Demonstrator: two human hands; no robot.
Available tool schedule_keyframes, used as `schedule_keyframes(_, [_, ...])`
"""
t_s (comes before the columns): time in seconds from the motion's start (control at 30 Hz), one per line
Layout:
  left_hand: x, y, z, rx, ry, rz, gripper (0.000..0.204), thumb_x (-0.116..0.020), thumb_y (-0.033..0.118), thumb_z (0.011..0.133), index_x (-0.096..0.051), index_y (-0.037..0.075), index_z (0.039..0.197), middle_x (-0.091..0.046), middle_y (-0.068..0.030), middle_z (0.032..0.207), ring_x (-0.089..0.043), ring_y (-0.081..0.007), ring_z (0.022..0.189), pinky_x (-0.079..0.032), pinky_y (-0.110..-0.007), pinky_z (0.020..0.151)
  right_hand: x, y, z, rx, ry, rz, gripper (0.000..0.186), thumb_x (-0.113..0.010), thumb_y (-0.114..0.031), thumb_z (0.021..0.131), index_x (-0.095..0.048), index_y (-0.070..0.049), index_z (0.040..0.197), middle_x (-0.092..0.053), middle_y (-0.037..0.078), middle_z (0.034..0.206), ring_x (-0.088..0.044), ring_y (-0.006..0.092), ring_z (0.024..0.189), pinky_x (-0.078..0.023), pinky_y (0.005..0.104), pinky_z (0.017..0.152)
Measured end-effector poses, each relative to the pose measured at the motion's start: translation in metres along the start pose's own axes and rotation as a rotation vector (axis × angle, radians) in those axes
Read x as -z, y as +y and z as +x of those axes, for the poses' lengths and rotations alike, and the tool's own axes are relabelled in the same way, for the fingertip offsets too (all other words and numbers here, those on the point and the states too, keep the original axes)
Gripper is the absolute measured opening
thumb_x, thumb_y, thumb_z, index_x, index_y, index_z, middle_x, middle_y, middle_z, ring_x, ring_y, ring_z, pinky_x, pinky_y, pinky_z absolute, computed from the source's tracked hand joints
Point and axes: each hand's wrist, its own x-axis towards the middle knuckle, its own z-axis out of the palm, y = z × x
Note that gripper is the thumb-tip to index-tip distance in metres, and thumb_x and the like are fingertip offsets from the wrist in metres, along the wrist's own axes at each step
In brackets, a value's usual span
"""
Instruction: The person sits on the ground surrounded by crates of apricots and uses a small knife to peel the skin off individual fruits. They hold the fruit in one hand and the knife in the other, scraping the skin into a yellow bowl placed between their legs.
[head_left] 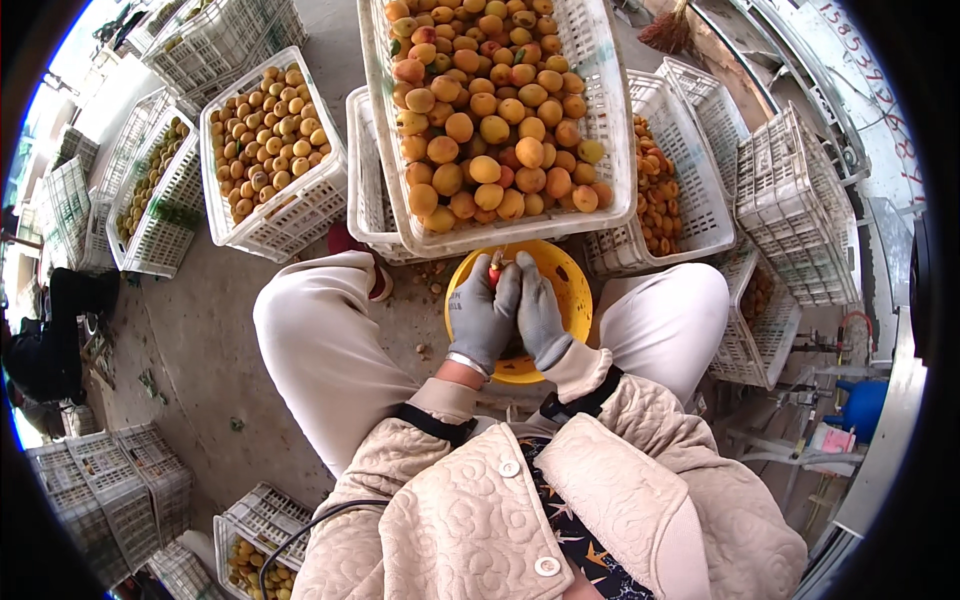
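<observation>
My left hand (pixel 483 315) and my right hand (pixel 538 310), both in grey gloves, are close together over a yellow bowl (pixel 572 300) between my knees. My left hand's fingers are closed on a small red object (pixel 495 271) with a pale tip, too small to name. My right hand's fingers are curled beside it; what they grip is hidden. Right above the bowl is a white crate (pixel 620 130) heaped with orange apricot-like fruit (pixel 485 130).
Crates of fruit (pixel 275 135) stand left and right (pixel 650 185), with stacked crates (pixel 795 210) farther right. A broom (pixel 662 28) is behind. Metal pipework and a blue tank (pixel 860 405) are at lower right. A dark-clothed person (pixel 55 330) is at far left; more crates (pixel 100 490) stand lower left.
</observation>
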Motion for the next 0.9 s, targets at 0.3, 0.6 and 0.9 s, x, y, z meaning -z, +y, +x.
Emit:
schedule_keyframes(0.3, [-0.013, -0.026, 0.002, 0.23, -0.002, -0.699, 0.03, -0.054, 0.033, 0.104, -0.065, 0.005, 0.11, -0.067, -0.0013, 0.1, -0.059, -0.0087, 0.089, -0.051, -0.027, 0.08, 0.003, -0.018, 0.01, 0.6, 0.007, -0.638, 0.033, -0.045, -0.031, 0.106, -0.067, -0.006, 0.104, -0.068, 0.018, 0.082, -0.066, 0.0401, 0.079, -0.051, 0.042, 0.069])
schedule_keyframes(0.6, [0.01, -0.013, 0.014, 0.322, -0.08, -0.704, 0.038, -0.054, 0.041, 0.104, -0.063, 0.004, 0.107, -0.065, -0.001, 0.096, -0.058, -0.0081, 0.085, -0.05, -0.026, 0.075, 0.014, -0.017, 0.016, -0.304, -0.15, 0.676, 0.048, -0.043, -0.05, 0.106, -0.063, -0.007, 0.115, -0.064, 0.002, 0.103, -0.06, 0.0122, 0.095, -0.05, 0.0295, 0.084])
schedule_keyframes(0.9, [-0.009, -0.041, 0.018, 0.238, 0.027, -0.743, 0.044, -0.051, 0.04, 0.106, -0.062, -0.002, 0.114, -0.064, -0.002, 0.093, -0.056, -0.0103, 0.085, -0.048, -0.027, 0.081, 0.02, -0.016, 0.007, -0.054, -0.302, 0.192, 0.028, -0.055, -0.013, 0.101, -0.055, -0.007, 0.129, -0.06, 0.0, 0.107, -0.057, 0.0089, 0.094, -0.051, 0.0234, 0.083])
